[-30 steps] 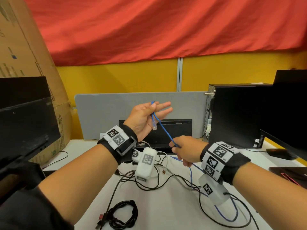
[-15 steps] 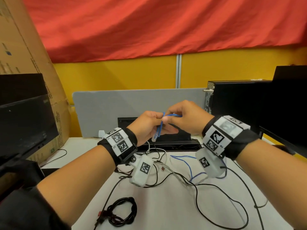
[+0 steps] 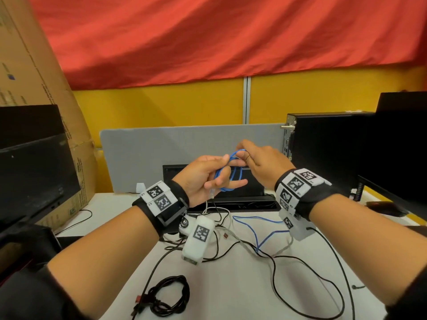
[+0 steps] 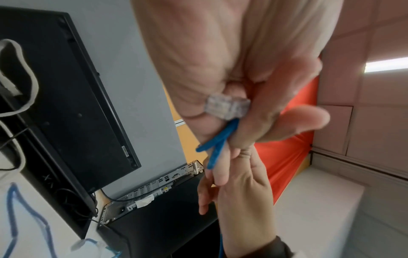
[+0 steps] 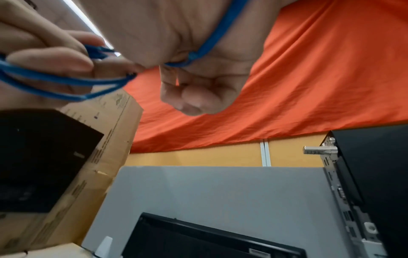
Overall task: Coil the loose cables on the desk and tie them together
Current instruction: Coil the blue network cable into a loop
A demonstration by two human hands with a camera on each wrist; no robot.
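Note:
In the head view my left hand (image 3: 216,179) is raised over the desk and holds a few loops of the blue network cable (image 3: 233,174) around its fingers. The cable's clear plug (image 4: 227,106) is held between the left palm and fingers. My right hand (image 3: 243,155) pinches the blue cable at the top of the loops, touching the left fingertips. In the right wrist view the blue cable (image 5: 212,40) runs across my right palm to the loops (image 5: 66,83). The rest of the blue cable (image 3: 263,234) trails down onto the white desk (image 3: 231,301).
A coiled, tied black cable (image 3: 168,294) lies at the desk's front left. Loose black cables (image 3: 277,273) and a grey-white cable (image 3: 242,241) sprawl under my hands. Black monitors (image 3: 34,172) stand left and right, a PC tower (image 3: 323,148) at right, a grey divider (image 3: 184,144) behind.
My right hand rose from low over the desk to my left hand, bringing blue cable with it. The left hand now holds loops, and less blue cable lies on the desk.

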